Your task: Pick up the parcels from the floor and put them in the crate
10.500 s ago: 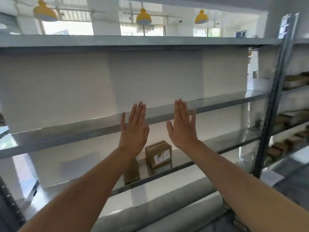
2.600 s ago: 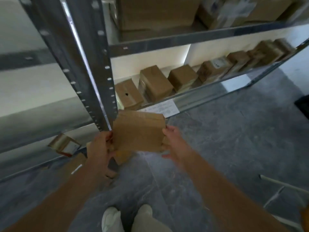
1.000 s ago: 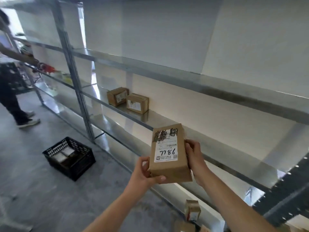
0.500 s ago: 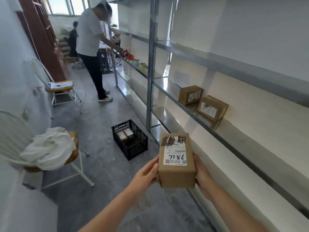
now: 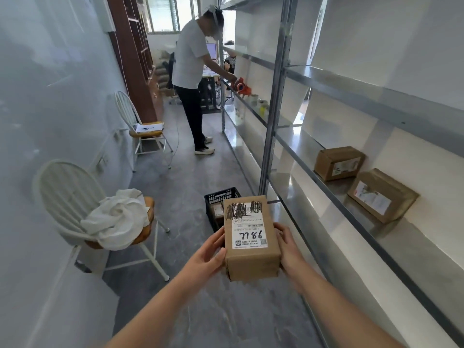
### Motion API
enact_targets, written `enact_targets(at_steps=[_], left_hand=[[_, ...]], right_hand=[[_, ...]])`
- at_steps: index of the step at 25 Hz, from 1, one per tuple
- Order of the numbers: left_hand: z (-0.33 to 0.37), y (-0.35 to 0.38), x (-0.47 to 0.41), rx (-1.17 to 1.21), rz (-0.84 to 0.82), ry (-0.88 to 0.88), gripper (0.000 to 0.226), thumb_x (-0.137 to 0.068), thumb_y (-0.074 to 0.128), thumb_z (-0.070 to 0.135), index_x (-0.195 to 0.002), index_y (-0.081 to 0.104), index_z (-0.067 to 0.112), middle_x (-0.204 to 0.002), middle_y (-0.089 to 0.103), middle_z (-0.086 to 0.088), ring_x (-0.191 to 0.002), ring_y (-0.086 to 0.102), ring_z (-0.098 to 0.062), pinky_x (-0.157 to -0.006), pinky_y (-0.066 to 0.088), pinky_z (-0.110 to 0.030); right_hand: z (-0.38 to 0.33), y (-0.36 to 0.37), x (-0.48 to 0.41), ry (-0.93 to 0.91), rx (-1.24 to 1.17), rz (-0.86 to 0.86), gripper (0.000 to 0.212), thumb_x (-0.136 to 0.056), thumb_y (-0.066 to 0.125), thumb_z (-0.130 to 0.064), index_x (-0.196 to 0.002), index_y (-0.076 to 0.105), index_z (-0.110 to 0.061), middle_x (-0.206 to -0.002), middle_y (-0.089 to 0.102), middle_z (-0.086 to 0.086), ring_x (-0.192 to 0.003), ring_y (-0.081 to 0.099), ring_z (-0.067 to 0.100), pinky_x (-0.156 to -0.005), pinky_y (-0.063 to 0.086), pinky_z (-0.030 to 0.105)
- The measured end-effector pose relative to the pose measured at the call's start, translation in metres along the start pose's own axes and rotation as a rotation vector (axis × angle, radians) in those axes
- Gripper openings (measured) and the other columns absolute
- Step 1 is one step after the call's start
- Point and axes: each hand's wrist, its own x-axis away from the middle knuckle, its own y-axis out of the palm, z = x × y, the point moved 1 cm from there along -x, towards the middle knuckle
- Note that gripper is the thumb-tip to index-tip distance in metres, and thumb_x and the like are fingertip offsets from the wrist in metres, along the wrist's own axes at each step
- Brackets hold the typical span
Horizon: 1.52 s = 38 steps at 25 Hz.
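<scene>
1. Both hands are clamped on the cardboard parcel [image 5: 251,262], held up off the floor with the "7786" label facing up. The left hand [image 5: 208,252] grips its left side and the right hand [image 5: 288,248] grips its right.
2. The black crate [image 5: 220,196] sits on the grey floor [image 5: 190,187] beyond the parcel, partly hidden by it, beside the metal shelving upright [image 5: 272,126].
3. Two cardboard boxes [image 5: 337,163] are on the right-hand shelf.

Both arms stretched fwd, forearms angling inward. L hand [image 5: 210,251] & R hand [image 5: 288,247] grip parcel [image 5: 251,263] btw them, fingers wrapped along its sides.
</scene>
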Motion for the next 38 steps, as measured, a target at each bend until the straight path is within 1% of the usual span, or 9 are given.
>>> enact_targets(at_steps=[4,7,11,16,19,22,27,30,38], left_hand=[[0.004,0.016,-0.035,0.001,0.058,-0.043,0.056,-0.091,0.061,0.050,-0.141,0.035,0.056,-0.143,0.047,0.025,-0.129,0.050,0.001,-0.096,0.051,-0.024],[-0.008,0.034,-0.060,0.103,0.134,-0.083,0.051,-0.096,0.055,0.038,-0.143,0.039,0.047,-0.143,0.052,0.017,-0.128,0.052,-0.006,-0.101,0.049,-0.031],[-0.029,0.044,-0.084,0.196,0.212,-0.161,0.046,-0.100,0.048,0.026,-0.144,0.039,0.040,-0.138,0.058,0.010,-0.125,0.056,-0.011,-0.095,0.052,-0.028],[-0.046,0.021,-0.121,0.240,0.240,-0.237,0.047,-0.100,0.049,0.022,-0.141,0.042,0.043,-0.135,0.060,0.011,-0.123,0.058,-0.011,-0.089,0.052,-0.027],[-0.058,-0.005,-0.150,0.264,0.247,-0.246,0.046,-0.101,0.048,0.021,-0.140,0.043,0.045,-0.136,0.060,0.013,-0.123,0.058,-0.011,-0.086,0.053,-0.026],[-0.060,-0.031,-0.186,0.288,0.230,-0.254,0.048,-0.100,0.050,0.022,-0.142,0.042,0.045,-0.137,0.058,0.015,-0.126,0.056,-0.012,-0.091,0.052,-0.028],[-0.054,-0.086,-0.241,0.298,0.221,-0.265,0.043,-0.099,0.051,0.037,-0.139,0.043,0.050,-0.132,0.062,0.016,-0.123,0.058,-0.009,-0.096,0.052,-0.031],[-0.046,-0.117,-0.269,0.294,0.220,-0.280,0.041,-0.100,0.050,0.034,-0.138,0.044,0.049,-0.130,0.063,0.017,-0.119,0.060,-0.006,-0.094,0.053,-0.027],[-0.036,-0.151,-0.328,0.247,0.220,-0.285,0.040,-0.098,0.052,0.037,-0.134,0.046,0.054,-0.135,0.059,0.016,-0.123,0.056,-0.008,-0.101,0.050,-0.033]], right_hand=[[0.005,-0.018,-0.049,0.010,0.096,-0.053,0.020,-0.105,0.036,-0.039,-0.121,0.047,-0.037,-0.113,0.065,-0.001,-0.103,0.062,0.015,-0.087,0.050,0.035],[0.015,-0.031,-0.081,0.052,0.113,-0.079,0.022,-0.106,0.037,-0.035,-0.125,0.046,-0.031,-0.110,0.063,0.000,-0.103,0.060,0.018,-0.088,0.051,0.034],[0.025,-0.038,-0.107,0.075,0.195,-0.102,0.025,-0.107,0.034,-0.032,-0.128,0.046,-0.027,-0.111,0.059,-0.004,-0.091,0.055,0.002,-0.064,0.039,0.012],[0.024,-0.025,-0.153,0.180,0.233,-0.128,0.032,-0.108,0.030,-0.027,-0.136,0.045,-0.020,-0.126,0.059,0.010,-0.115,0.056,0.024,-0.089,0.050,0.034],[0.019,-0.003,-0.186,0.191,0.290,-0.133,0.035,-0.109,0.027,-0.027,-0.138,0.044,-0.020,-0.129,0.059,0.010,-0.116,0.056,0.023,-0.085,0.048,0.031],[0.013,0.013,-0.224,0.213,0.308,-0.094,0.035,-0.108,0.027,-0.030,-0.138,0.045,-0.026,-0.129,0.060,0.009,-0.117,0.058,0.025,-0.097,0.048,0.041],[-0.004,0.057,-0.281,0.308,0.280,-0.052,0.031,-0.107,0.033,-0.036,-0.135,0.045,-0.036,-0.120,0.067,0.007,-0.103,0.066,0.026,-0.075,0.054,0.038],[-0.015,0.080,-0.304,0.329,0.268,-0.033,0.030,-0.106,0.034,-0.038,-0.134,0.043,-0.038,-0.115,0.069,0.004,-0.095,0.067,0.021,-0.061,0.047,0.027],[-0.036,0.095,-0.360,0.359,0.288,-0.041,0.025,-0.105,0.036,-0.042,-0.129,0.041,-0.042,-0.115,0.069,-0.003,-0.106,0.063,0.022,-0.089,0.052,0.045]])
